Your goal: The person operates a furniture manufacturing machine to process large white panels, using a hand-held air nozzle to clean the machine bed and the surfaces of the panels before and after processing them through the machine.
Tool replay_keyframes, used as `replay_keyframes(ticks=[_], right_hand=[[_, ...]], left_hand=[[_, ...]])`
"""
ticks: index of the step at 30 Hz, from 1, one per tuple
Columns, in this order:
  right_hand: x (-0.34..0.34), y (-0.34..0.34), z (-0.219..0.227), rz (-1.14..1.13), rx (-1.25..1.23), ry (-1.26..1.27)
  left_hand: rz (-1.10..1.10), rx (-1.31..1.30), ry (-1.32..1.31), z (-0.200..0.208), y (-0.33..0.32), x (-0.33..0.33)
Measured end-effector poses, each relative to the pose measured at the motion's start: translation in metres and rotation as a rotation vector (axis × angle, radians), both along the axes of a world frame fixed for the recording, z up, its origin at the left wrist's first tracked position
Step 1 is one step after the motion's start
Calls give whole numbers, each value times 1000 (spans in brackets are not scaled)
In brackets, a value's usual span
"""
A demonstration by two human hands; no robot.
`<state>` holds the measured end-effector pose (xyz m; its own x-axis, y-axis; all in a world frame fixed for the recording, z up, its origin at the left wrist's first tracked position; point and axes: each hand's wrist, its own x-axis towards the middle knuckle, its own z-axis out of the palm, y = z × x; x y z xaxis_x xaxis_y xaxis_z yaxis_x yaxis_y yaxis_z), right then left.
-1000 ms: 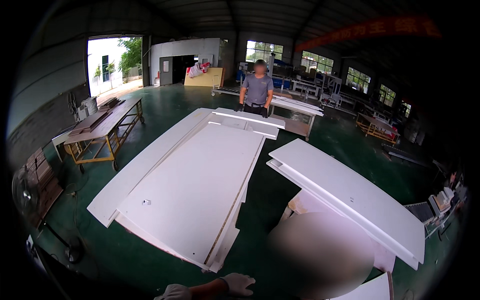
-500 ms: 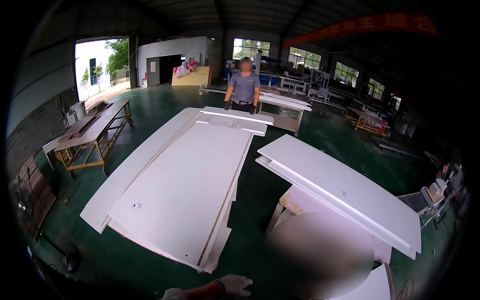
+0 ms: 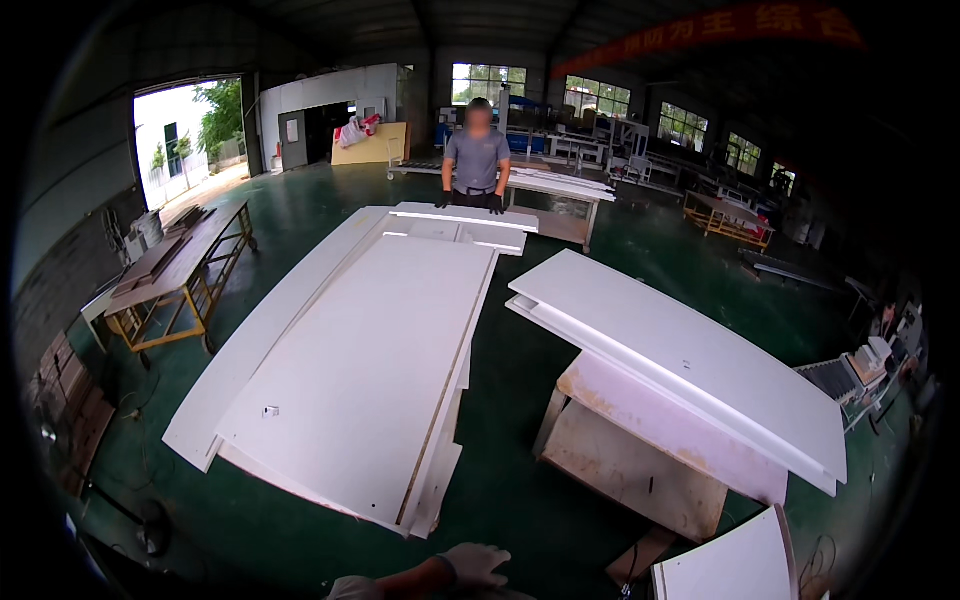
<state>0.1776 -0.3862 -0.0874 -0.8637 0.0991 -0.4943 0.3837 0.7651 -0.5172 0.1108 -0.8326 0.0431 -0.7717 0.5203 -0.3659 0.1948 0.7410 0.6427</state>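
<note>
My left hand, in a pale glove, reaches in at the lower edge with its forearm coming from the left. Its fingers are stretched out and hold nothing. Just beyond it lies the near end of a big white panel, which rests on other white panels. A small whitish object sits on the panel's near left part. At the far end, a co-worker in a grey shirt and dark gloves stands with both hands at a narrow white board. My right hand does not show.
To the right, stacked white panels overhang a worn table. Another white board lies at the lower right. A wheeled yellow-framed table with brown boards stands left. Green floor runs between the two stacks.
The view has shifted slightly. A blurred round patch over the lower right is gone, uncovering the worn table and its lower shelf. My left hand stays nearly in place, its fingers still extended.
</note>
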Motion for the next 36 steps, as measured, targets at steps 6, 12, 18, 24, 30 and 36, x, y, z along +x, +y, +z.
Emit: replay_keyframes(ticks=[6, 12, 18, 24, 30, 36], right_hand=[[-1, 12, -12, -5, -82, 78], [-2, 0, 13, -11, -42, 31], [1, 3, -7, -4, -44, 89], [-3, 1, -6, 43, -13, 16], [-7, -6, -1, 23, -25, 32], [-2, -2, -3, 71, -121, 118]], left_hand=[[75, 11, 219, -15, 9, 3], [93, 39, 219, -14, 9, 6], [82, 30, 219, -25, 10, 4], [79, 27, 204, -26, 9, 2], [89, 5, 221, -25, 8, 6], [79, 13, 220, -25, 9, 7]])
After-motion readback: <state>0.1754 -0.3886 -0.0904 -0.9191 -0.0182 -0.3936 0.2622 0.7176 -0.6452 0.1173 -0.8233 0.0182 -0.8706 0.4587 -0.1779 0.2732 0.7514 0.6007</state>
